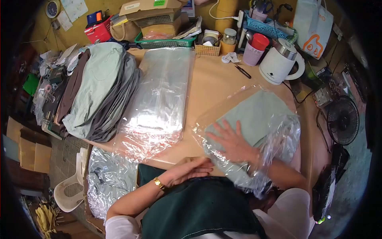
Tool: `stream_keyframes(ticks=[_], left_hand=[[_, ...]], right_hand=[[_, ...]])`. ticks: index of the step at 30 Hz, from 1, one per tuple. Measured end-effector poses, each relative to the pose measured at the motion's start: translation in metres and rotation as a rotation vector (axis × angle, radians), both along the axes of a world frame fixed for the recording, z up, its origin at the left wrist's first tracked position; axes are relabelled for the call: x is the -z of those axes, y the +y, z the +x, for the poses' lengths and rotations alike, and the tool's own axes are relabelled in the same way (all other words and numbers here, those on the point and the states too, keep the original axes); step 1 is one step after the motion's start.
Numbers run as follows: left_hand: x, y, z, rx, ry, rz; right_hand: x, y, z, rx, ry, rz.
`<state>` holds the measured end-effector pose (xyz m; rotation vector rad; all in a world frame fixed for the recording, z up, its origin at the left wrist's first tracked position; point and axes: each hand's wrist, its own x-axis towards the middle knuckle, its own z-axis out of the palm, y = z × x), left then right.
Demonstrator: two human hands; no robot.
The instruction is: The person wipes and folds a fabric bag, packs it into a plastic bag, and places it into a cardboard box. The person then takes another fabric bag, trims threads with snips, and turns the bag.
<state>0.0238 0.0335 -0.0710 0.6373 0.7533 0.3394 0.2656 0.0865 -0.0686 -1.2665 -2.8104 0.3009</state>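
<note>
A folded pale green-grey cloth piece (258, 109) lies in a clear plastic bag (284, 139) at the right of the table. My right hand (229, 139) rests on the cloth with fingers spread, and crinkled plastic overlaps my wrist. My left hand (195, 168), with a gold watch on its wrist, is at the table's front edge, left of the bag. Its fingers are loosely bent, with nothing visible in them. Left of centre lies a flat stack of clear plastic bags (161, 91). Beyond it is a pile of folded cloth pieces (97, 85), pale green and dark grey.
A white kettle (274, 63), a pink cup (252, 53) and small black thread snips (242, 71) stand or lie at the back right. Baskets (165, 43) line the wall. A fan (342, 119) is at right; below left are a white chair (71, 187) and packed bags (109, 179).
</note>
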Motion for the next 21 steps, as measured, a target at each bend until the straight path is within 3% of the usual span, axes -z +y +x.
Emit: stream_keyframes(ticks=[1,2,4,5,7,8,10,12,14,15,17,19,21], left_hand=[[0.0,0.002,-0.001,-0.196,-0.071,-0.158],[-0.005,0.001,0.004,-0.181,-0.079,-0.155],[-0.023,-0.005,0.011,-0.392,0.147,-0.023],[-0.026,-0.005,0.01,-0.381,0.145,-0.014],[-0.02,-0.01,0.004,-0.318,0.288,0.095],[-0.011,-0.015,0.003,-0.32,0.326,0.128],[0.011,-0.018,-0.006,-0.199,0.413,0.2],[0.006,-0.023,-0.009,-0.118,0.422,0.328],[-0.01,-0.026,-0.013,-0.209,0.301,0.227],[-0.012,-0.025,-0.015,-0.304,0.172,0.119],[-0.003,-0.018,-0.023,-0.317,0.201,0.106],[-0.007,-0.01,-0.02,-0.571,0.082,-0.109],[0.005,-0.01,-0.017,-0.575,0.118,-0.033]], right_hand=[[-0.003,-0.008,-0.005,-0.027,0.023,-0.026],[-0.01,-0.015,-0.013,-0.013,0.015,-0.022],[-0.021,-0.02,-0.025,-0.182,0.331,-0.381],[-0.017,-0.011,-0.02,-0.172,0.332,-0.371],[0.007,0.031,-0.005,0.119,0.179,-0.128],[0.027,0.054,0.005,0.125,0.178,-0.12],[0.055,0.096,0.02,0.319,0.108,0.354],[0.019,0.11,0.019,0.401,0.044,0.293],[0.013,0.116,0.017,0.479,-0.019,0.221],[0.023,0.119,0.017,0.438,0.033,0.276],[0.032,0.122,0.017,0.399,0.089,0.325],[0.035,0.125,0.015,0.212,0.131,0.249],[0.045,0.133,0.013,0.216,0.147,0.259]])
